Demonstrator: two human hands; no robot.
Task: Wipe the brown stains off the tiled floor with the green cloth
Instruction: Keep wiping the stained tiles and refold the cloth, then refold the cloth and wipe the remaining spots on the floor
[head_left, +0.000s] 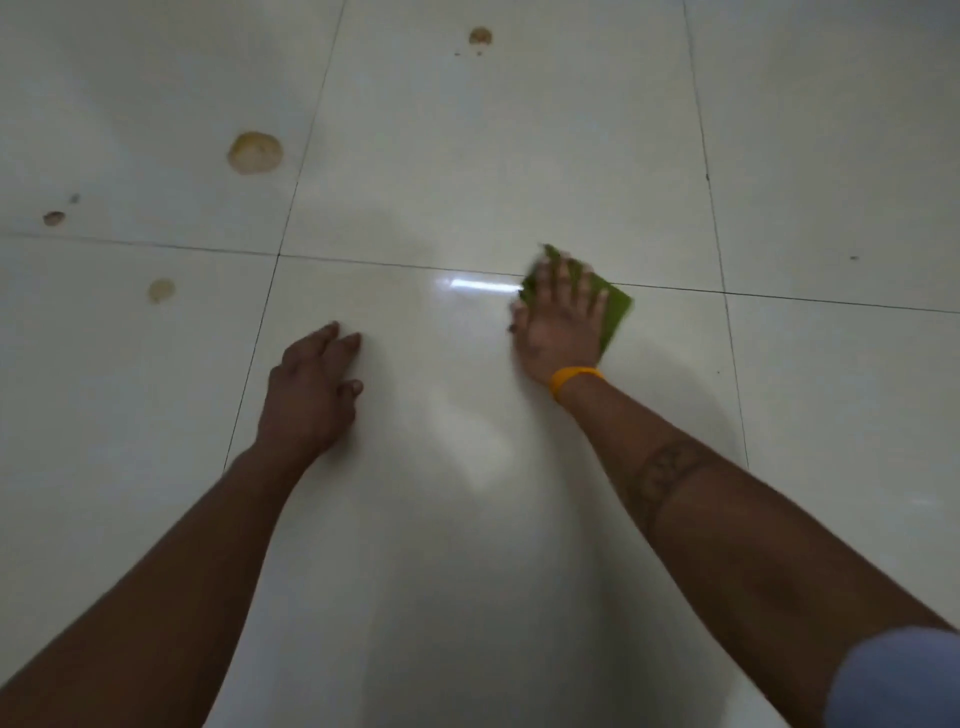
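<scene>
The green cloth (613, 306) lay on the tiled floor (467, 156) across a grout line, pressed flat under the right hand (563, 325), fingers spread. At nine o'clock, the left hand (311, 395) rested empty, fingers loosely curled. Brown stains (255, 152) sat at ten o'clock, well apart.

Right hand (558, 322) pressed flat, fingers spread, on green cloth (615, 309) over a grout line of the tiled floor (467, 171). Left hand (311, 395) braced on bare tile, well apart from cloth. Brown stains beyond left hand: largest stain (255, 152), pale stain (161, 290), small stain (54, 218); far stain (480, 36) ahead of right hand.
</scene>
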